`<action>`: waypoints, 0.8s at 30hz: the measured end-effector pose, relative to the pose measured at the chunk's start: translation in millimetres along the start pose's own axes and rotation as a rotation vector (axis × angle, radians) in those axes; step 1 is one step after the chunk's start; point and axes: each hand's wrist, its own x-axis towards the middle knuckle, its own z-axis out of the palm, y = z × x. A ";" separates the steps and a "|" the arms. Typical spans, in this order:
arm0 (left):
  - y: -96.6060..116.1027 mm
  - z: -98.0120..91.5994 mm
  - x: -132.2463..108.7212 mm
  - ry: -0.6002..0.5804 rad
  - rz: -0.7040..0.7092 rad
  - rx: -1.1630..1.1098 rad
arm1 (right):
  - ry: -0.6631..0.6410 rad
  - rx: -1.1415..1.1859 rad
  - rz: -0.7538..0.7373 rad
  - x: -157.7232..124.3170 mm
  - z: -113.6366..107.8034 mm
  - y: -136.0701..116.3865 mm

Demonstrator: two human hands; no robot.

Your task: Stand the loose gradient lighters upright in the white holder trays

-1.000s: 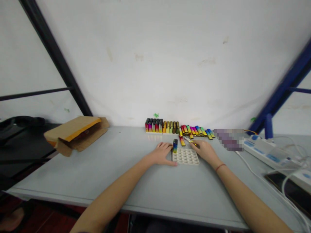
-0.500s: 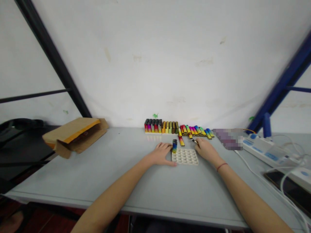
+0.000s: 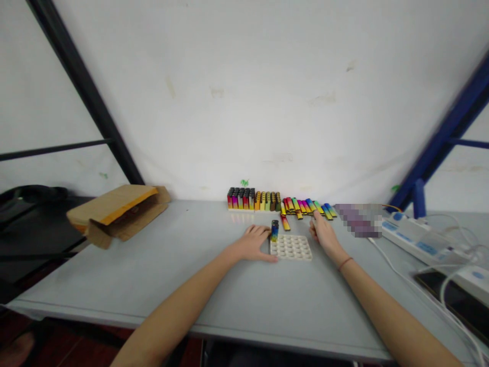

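Observation:
My left hand [image 3: 253, 243] rests on the table with thumb and fingers spread, at the left edge of a white tray [image 3: 292, 253] with rows of round holes. One blue-and-yellow lighter [image 3: 274, 232] stands upright in the tray's back left corner, beside my fingertips. Just off the tray's right side, my right hand [image 3: 323, 235] is closed with its fingers curled. The lighter in it is now almost wholly hidden by the fingers. Behind the tray, loose colourful lighters [image 3: 305, 206] lie in a pile, one red-and-yellow lighter [image 3: 286, 222] nearer to me.
Against the wall stand a block of black-topped lighters [image 3: 240, 200] and a group of yellow and dark lighters [image 3: 267, 201]. An open cardboard box [image 3: 122, 206] lies at left. On the right are a power strip [image 3: 416, 242], white cables and a dark phone [image 3: 454, 295].
My right hand has turned with its thumb side up, and the lighter end that stuck out of its fingers no longer shows. My left hand and the tray have stayed in place.

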 end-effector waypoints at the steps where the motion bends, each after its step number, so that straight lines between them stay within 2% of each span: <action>1: -0.2 0.2 0.0 0.002 0.001 0.000 | -0.001 0.049 0.060 1.0 0.8 1.1; 5: -1.7 1.6 0.1 0.011 0.004 -0.005 | 0.003 0.309 0.294 2.2 3.5 -2.8; 8: -2.8 2.6 0.2 0.015 0.007 -0.005 | 0.019 0.488 0.383 0.2 5.6 -10.4; 11: -3.1 2.5 0.2 0.018 0.012 0.004 | 0.046 0.559 0.384 -2.5 8.4 -15.0; 19: -1.6 1.1 0.1 0.010 0.002 0.006 | 0.065 0.548 0.330 -5.4 14.5 -11.4; 24: -1.9 2.5 0.3 0.017 0.003 0.005 | 0.026 0.557 0.318 -4.2 15.5 -5.4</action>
